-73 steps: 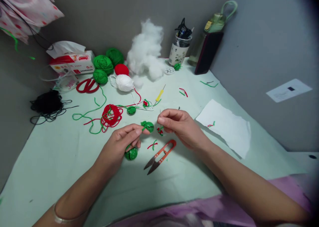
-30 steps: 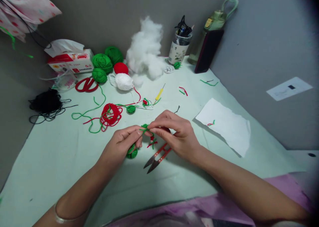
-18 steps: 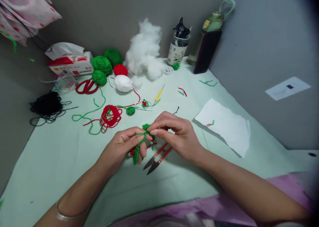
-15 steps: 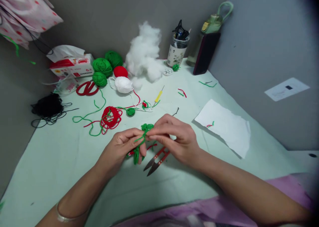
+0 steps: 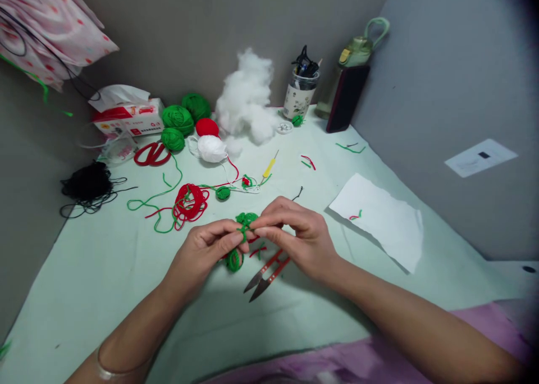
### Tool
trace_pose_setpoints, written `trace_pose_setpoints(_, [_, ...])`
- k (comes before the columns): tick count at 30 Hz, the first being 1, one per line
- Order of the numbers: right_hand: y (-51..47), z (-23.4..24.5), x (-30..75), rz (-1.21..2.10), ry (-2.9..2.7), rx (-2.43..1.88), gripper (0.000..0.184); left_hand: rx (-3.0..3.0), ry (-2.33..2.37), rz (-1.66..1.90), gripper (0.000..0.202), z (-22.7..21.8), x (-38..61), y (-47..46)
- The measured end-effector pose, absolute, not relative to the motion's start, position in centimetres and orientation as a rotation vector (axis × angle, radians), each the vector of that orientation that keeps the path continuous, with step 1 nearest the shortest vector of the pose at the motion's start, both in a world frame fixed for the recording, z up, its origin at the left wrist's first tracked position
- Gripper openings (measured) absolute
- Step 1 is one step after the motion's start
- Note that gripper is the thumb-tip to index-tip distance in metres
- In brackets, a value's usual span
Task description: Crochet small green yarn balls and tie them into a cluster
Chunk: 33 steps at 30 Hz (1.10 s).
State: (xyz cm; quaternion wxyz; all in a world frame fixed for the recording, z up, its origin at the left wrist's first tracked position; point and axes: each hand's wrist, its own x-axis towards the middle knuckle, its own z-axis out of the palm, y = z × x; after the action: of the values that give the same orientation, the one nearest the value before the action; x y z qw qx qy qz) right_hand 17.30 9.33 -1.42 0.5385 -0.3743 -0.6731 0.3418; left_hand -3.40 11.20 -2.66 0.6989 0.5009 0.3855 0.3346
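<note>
Between my two hands is a green crocheted piece, with a lower loop of it hanging under my left fingers. My left hand is closed, thumb and fingers pinching the piece. Thumb and forefinger of my right hand pinch the piece at its right side; any fine yarn or needle there is too small to make out. Thread snips with orange-red handles lie on the table below my right hand, partly hidden by it. Red and green yarn scraps lie between the hands.
Behind my hands lie tangled red yarn, a yellow-handled hook, green yarn balls, white stuffing and red scissors. Black yarn is at left. White paper lies at right, with a bottle and phone behind.
The green piece has turned slightly in my fingers, and its lower loop now shows rounder. Both hands keep their pinch. The whole view has shifted a little.
</note>
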Motion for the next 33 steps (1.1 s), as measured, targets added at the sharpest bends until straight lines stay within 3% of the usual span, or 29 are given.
trace_pose_setpoints(11, [9.73,-1.1,17.32,1.124,-1.413,-1.019,0.009,1.146,0.828,0.669,0.026,-2.34,-3.56,11.14])
trace_pose_setpoints(33, [9.69,-1.01,17.51,1.002,-1.53,-1.016,0.008,1.159,0.836,0.658,0.026,-2.32,-3.44,11.19])
